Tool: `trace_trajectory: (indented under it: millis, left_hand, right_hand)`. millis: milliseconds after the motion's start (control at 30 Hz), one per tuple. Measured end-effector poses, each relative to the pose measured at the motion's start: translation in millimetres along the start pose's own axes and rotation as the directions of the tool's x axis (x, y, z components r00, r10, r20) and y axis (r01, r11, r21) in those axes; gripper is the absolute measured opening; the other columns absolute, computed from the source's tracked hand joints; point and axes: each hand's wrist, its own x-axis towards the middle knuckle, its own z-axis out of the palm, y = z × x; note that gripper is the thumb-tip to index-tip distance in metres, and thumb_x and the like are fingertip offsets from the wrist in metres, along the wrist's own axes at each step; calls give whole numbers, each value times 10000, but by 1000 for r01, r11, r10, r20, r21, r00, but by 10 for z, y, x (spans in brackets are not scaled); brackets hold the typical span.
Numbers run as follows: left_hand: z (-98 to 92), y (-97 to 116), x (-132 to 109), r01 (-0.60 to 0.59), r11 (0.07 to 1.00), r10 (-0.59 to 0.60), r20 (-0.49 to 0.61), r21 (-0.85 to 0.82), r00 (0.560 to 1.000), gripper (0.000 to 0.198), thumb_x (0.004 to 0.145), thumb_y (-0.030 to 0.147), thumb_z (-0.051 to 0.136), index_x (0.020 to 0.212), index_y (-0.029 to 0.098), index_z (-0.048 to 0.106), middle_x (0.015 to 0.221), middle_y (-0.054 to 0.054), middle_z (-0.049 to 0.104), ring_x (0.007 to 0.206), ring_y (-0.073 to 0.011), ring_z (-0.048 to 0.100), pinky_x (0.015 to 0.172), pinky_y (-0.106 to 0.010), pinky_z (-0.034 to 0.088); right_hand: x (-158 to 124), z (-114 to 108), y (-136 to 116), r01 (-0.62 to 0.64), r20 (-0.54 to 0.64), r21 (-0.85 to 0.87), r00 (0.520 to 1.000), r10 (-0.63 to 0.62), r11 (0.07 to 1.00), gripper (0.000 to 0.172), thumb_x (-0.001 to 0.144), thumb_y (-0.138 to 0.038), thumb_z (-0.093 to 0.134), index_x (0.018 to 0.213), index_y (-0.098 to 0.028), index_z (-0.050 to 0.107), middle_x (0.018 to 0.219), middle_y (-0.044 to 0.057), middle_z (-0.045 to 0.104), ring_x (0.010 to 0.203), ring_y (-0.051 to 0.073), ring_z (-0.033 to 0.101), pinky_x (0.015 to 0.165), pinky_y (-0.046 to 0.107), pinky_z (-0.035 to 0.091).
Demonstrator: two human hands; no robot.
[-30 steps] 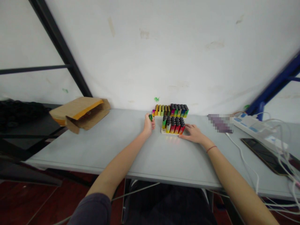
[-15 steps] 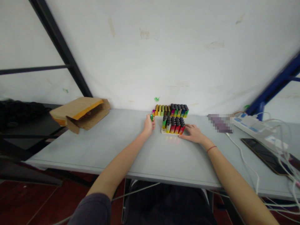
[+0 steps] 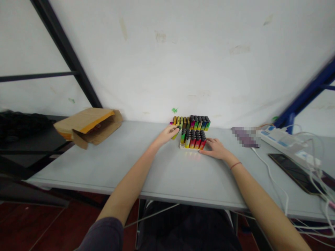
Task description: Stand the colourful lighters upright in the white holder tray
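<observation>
Between the fingers of my left hand (image 3: 168,134) is a yellow-green lighter (image 3: 175,135) with a dark top, held just left of the front tray. That white tray (image 3: 186,148) holds upright red, white and green lighters (image 3: 195,139) with black tops; a gap shows at its front left corner. My right hand (image 3: 216,149) rests at the tray's right side, fingers apart and extended, steadying or touching its edge. Behind stand two more groups: yellow-topped lighters (image 3: 181,121) on the left, partly hidden by my left hand, and black-topped lighters (image 3: 200,122) on the right.
An opened brown paper package (image 3: 89,122) lies on the table's left. To the right are a partly blurred phone (image 3: 246,137), a white power strip (image 3: 288,144) with tangled cables, and a dark phone (image 3: 294,172). A white wall (image 3: 162,69) closes off the back.
My left hand has moved right, toward the front tray, and the lighter in it now hangs upright from the fingertips. My right hand has stayed at the tray's side.
</observation>
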Motion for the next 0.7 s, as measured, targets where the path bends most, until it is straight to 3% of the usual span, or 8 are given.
trace_trajectory:
  millis: [133,300,567,700]
  left_hand:
    - [-144,-57,31,-69,994,53,186,83,981,399,732,432,900,1000,153,800,1020,-72,787,997,-218,697,974,-337,549]
    - [-172,-85,9,-40,996,14,308,80,951,561,674,487,947,1098,149,801,1040,-85,819,939,-217,734,929,-358,589]
    - [-33,-50,-40,-101,979,45,294,176,955,460,698,418,921,1020,184,691,885,-6,742,771,-135,689,786,-268,565]
    - [16,9,-84,-219,906,113,290,363,950,377,743,391,864,988,205,648,869,26,692,660,-110,596,687,-252,514]
  right_hand:
    - [10,26,21,2,-7,6,1000,-2,1000,838,918,-754,650,1502,-153,643,1560,205,613,1404,451,557,1172,539,455]
    - [15,19,19,-4,8,-2,1000,4,1000,864,924,-748,643,1515,-117,627,1563,224,605,1408,455,551,1168,539,459]
    - [7,-3,-8,-13,16,-6,1000,14,1000,844,923,-747,647,1515,-145,630,1571,214,601,1431,453,532,1169,537,462]
    - [2,-9,-14,-19,17,-7,1000,19,1000,829,924,-752,644,1504,-160,640,1572,201,602,1433,443,534,1180,526,455]
